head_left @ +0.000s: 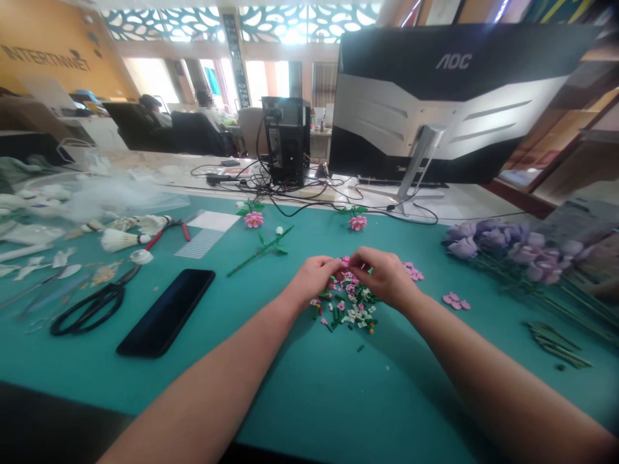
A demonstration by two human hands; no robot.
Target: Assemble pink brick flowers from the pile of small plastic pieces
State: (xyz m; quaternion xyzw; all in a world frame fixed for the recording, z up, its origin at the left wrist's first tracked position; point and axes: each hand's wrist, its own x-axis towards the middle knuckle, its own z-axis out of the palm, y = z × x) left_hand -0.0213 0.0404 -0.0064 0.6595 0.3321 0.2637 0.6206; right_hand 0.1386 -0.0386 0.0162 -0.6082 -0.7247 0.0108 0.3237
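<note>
Teal mat [300, 399] covers a long worktop [425, 206], with a computer screen [435, 96] and a black computer box [286, 138] near the far edge. Two people [155, 109] sit in chairs far behind them.

Near the middle of the mat's front half, the left hand [314, 280] and the right hand [382, 278] meet just above a heap of tiny bricks [345, 303] in pink, white and green. The fingers [355, 259] of both hands are curled and close together around some small pink bits, but it is hard to tell which hand has hold of them.

Two pink flowers [254, 219] stand out near the far edge of the mat, and a green stem [261, 251] lies near them. Purple flowers [507, 248] lie by the right edge. Toward the left edge are a black phone [166, 312], black scissors [91, 306] and a shuttlecock [120, 240].
</note>
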